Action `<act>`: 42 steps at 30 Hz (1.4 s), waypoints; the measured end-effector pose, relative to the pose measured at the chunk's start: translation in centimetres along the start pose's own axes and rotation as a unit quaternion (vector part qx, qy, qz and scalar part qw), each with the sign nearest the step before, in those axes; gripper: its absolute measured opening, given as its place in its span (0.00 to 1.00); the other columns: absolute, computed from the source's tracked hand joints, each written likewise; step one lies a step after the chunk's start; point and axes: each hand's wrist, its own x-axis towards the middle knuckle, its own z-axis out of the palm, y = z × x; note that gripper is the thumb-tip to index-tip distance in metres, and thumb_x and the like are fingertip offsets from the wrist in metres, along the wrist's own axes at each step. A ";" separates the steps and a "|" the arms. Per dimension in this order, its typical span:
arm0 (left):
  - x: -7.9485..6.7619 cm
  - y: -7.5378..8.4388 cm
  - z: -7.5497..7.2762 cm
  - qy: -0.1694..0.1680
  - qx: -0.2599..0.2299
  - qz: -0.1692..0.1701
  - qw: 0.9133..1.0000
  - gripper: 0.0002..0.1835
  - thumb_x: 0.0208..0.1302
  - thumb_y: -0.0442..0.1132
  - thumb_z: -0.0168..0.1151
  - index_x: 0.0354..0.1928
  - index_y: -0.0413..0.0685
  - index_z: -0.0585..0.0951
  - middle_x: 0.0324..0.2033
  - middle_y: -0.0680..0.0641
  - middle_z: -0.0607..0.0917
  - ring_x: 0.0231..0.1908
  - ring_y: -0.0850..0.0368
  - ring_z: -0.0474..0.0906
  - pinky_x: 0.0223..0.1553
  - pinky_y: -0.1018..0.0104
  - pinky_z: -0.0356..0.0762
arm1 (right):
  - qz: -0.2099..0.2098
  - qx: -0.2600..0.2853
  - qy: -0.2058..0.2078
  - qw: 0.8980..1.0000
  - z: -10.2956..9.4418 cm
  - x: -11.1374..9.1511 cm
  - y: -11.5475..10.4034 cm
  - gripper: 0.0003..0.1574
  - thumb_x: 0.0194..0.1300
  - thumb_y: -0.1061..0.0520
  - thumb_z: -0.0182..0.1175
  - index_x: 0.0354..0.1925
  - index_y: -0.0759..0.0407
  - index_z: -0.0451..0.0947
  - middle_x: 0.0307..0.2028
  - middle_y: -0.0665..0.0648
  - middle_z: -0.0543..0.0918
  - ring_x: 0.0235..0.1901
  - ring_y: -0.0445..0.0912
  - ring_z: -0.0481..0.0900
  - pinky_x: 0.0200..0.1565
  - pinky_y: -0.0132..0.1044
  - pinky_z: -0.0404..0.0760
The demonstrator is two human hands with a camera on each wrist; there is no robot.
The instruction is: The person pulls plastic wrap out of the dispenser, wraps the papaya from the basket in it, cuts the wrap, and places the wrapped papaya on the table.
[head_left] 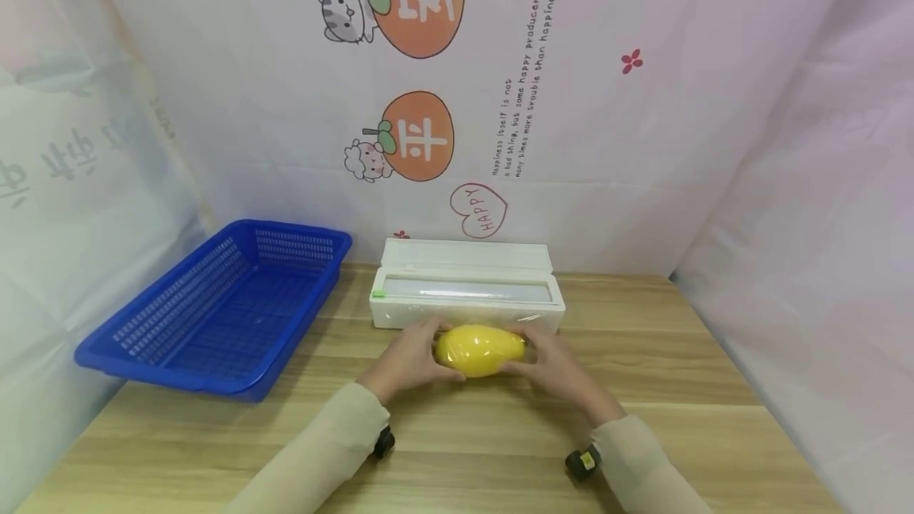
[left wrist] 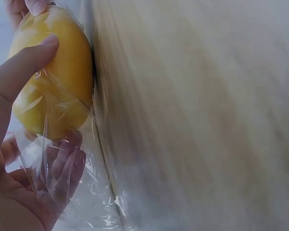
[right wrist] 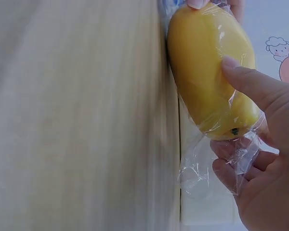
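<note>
A glossy yellow mango lies between my two hands, wrapped in clear plastic film whose loose ends stick out past the fruit. My left hand grips one end, its thumb on the fruit's side and its fingers curled at the end under the film, as the left wrist view shows. At the stem end my right hand holds the mango the same way, thumb pressed on its side. Just behind the fruit stands a white cling film dispenser with its lid raised.
A blue plastic basket stands at the left of the wooden table. Printed white cloth hangs behind the table and along both sides.
</note>
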 end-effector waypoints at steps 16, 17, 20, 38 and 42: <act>0.0 -0.8 -0.1 -0.004 -0.008 -0.015 1.000 0.43 0.38 0.61 0.83 0.57 0.50 0.79 0.50 0.52 0.84 0.49 0.57 0.78 0.53 0.56 0.77 | -0.004 0.032 -0.030 0.999 0.1 -0.3 -0.4 0.36 0.59 0.49 0.73 0.64 0.54 0.75 0.62 0.52 0.77 0.63 0.51 0.73 0.65 0.52 0.70; 0.0 -0.9 -0.1 -0.004 -0.010 -0.018 1.000 0.43 0.38 0.62 0.83 0.56 0.50 0.80 0.50 0.52 0.84 0.49 0.57 0.78 0.53 0.56 0.77 | -0.006 0.035 -0.032 0.999 0.0 -0.2 -0.4 0.36 0.60 0.50 0.73 0.65 0.54 0.75 0.62 0.52 0.77 0.63 0.51 0.72 0.65 0.51 0.69; 0.2 -1.0 -0.1 -0.004 -0.012 -0.018 1.000 0.44 0.38 0.63 0.82 0.57 0.48 0.80 0.51 0.51 0.84 0.48 0.57 0.79 0.52 0.57 0.78 | -0.014 0.042 -0.037 0.998 0.0 -0.1 -0.2 0.35 0.62 0.51 0.71 0.65 0.55 0.74 0.63 0.53 0.77 0.63 0.52 0.72 0.65 0.53 0.68; 0.6 -0.5 0.1 0.016 0.015 0.006 1.000 0.39 0.43 0.56 0.83 0.59 0.50 0.80 0.53 0.51 0.83 0.52 0.56 0.77 0.57 0.55 0.75 | 0.008 0.037 -0.013 0.999 0.3 -0.1 0.9 0.38 0.61 0.46 0.71 0.65 0.55 0.74 0.65 0.56 0.75 0.67 0.57 0.68 0.68 0.61 0.59; 1.1 -0.5 0.3 0.018 0.017 0.007 1.000 0.40 0.44 0.55 0.83 0.60 0.49 0.80 0.55 0.50 0.83 0.55 0.54 0.77 0.59 0.55 0.73 | 0.001 0.036 -0.011 0.999 0.1 0.3 1.2 0.37 0.60 0.49 0.73 0.65 0.56 0.75 0.64 0.57 0.75 0.66 0.57 0.68 0.68 0.60 0.60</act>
